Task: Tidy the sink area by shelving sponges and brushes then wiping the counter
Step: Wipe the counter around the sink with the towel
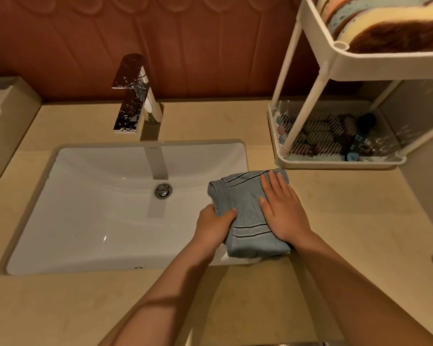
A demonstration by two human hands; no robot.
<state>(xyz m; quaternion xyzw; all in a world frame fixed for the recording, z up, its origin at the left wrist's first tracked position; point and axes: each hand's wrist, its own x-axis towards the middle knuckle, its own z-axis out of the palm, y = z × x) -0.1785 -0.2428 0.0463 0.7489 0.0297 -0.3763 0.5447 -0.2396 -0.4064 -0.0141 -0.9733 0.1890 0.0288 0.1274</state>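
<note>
Two bare forearms reach up from the bottom centre of the frame to a folded blue terry cloth with thin dark stripes (246,221), which lies right of centre, draped over the right rim of the basin and partly on the counter.

The left hand (214,224) grips the cloth's left edge, its fingers curled under and the thumb on top. The right hand (283,211) lies flat on the cloth's right half, fingers straight and slightly spread, pressing down.

The smooth beige stone counter (360,233) runs round a white rectangular undermount sink (85,196) that fills the left and middle of the frame, with a round chrome drain plug (163,190) at its centre.

Behind the sink stands an angular chrome faucet (135,101) speckled with water drops.

At the upper right a white plastic two-tier rack (335,59) stands on the counter. Bristled scrubbing brushes (328,136) lie together in its lower tray, and pastel foam sponges (385,21) sit packed in the upper one.

A pale boxy object (8,121) sits at the left edge, and a reddish-brown panelled wall (210,46) closes the top.
</note>
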